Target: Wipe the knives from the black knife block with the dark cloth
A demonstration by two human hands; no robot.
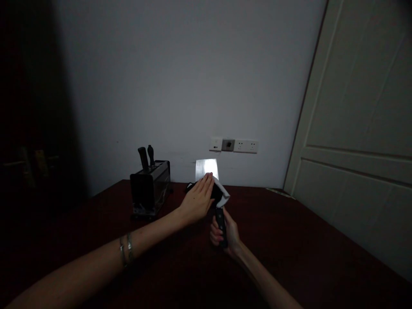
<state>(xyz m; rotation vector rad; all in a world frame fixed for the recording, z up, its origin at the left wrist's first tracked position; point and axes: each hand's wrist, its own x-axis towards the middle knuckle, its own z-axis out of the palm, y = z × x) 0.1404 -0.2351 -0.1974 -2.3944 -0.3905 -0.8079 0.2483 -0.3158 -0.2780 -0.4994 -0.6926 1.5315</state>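
A cleaver with a wide, bright blade points up and away above the table. My right hand is wrapped round its black riveted handle. Against the lower part of the blade lies a black and white cloth. My left hand presses this cloth to the blade, its fingers straight and close together, and covers much of both. What lies under the left palm is hidden.
On the left of the dark red table stands a dark, shiny knife block with two black handles sticking up. Wall sockets sit behind the blade. A pale panelled door borders the right side.
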